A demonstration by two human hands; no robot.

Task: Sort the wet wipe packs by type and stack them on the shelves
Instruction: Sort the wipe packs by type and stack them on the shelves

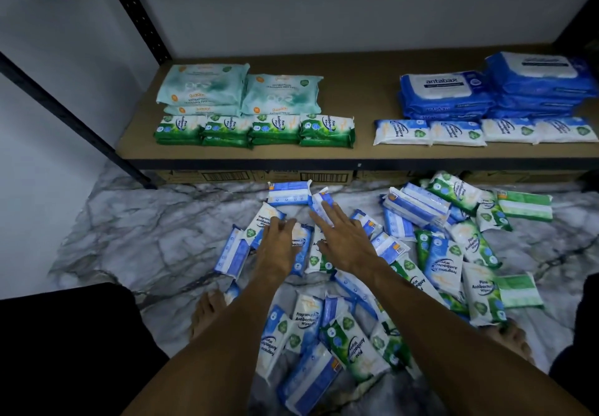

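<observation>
Fingers (pixel 324 216): right hand (pixel 345 242) splayed over blue packs (pixel 287 193), left hand (pixel 278 240) lightly bent onto one.

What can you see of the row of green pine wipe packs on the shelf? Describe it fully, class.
The green packs form a row of four low stacks, close side by side, at the front left of the shelf. They lie flat on its brown board. The wrappers look like glossy soft plastic, green and white, printed "Pine Antibacterial". Larger teal packs sit right behind them; contact cannot be told. No hand touches them.
</observation>
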